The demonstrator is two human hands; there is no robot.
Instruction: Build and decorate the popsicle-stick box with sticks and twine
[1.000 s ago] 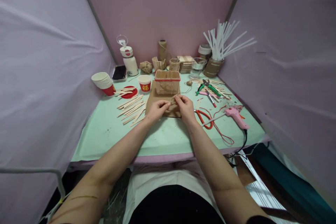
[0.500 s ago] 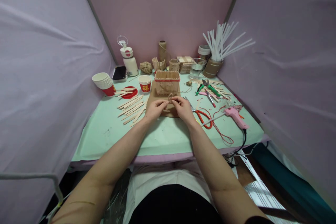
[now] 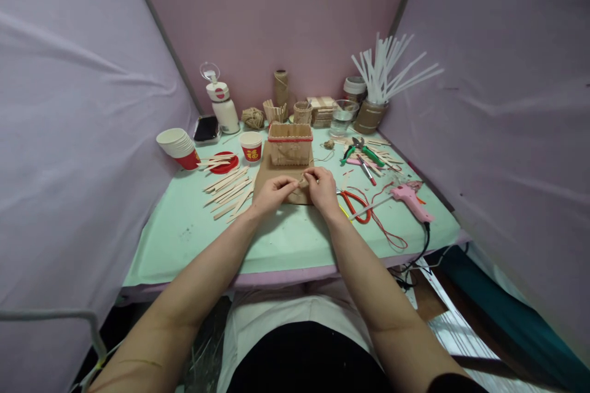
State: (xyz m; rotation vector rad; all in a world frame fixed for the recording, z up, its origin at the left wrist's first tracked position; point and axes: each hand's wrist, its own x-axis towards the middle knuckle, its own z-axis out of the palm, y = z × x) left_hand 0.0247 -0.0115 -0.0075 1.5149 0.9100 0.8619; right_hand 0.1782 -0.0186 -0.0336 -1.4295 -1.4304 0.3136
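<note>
Between the fingertips of both hands is a short piece of brown twine [image 3: 302, 180], partly hidden by the fingers. My left hand [image 3: 275, 192] pinches it from the left, and my right hand [image 3: 321, 188] pinches it from the right. Both hover over a brown cardboard sheet [image 3: 265, 179] on the table. Just beyond them, a small box of wooden sticks with a red-trimmed rim [image 3: 290, 146] stands upright on the cardboard. Red-handled scissors [image 3: 356, 207] lie beside my right wrist, their blades partly hidden by the hand.
Loose wooden sticks [image 3: 230, 191] and a red-and-white paper cup [image 3: 251, 147] are on the left. At right lie a pink glue gun [image 3: 412, 201] with a cable, red cord [image 3: 385, 233] and green-handled pliers [image 3: 362, 150]. A glass of water [image 3: 342, 120] and a twine ball [image 3: 253, 118] stand at the back.
The twine loop that stood up between my fingers has dropped lower and looks smaller. My right hand has curled and turned slightly, and the view has shifted a little.
</note>
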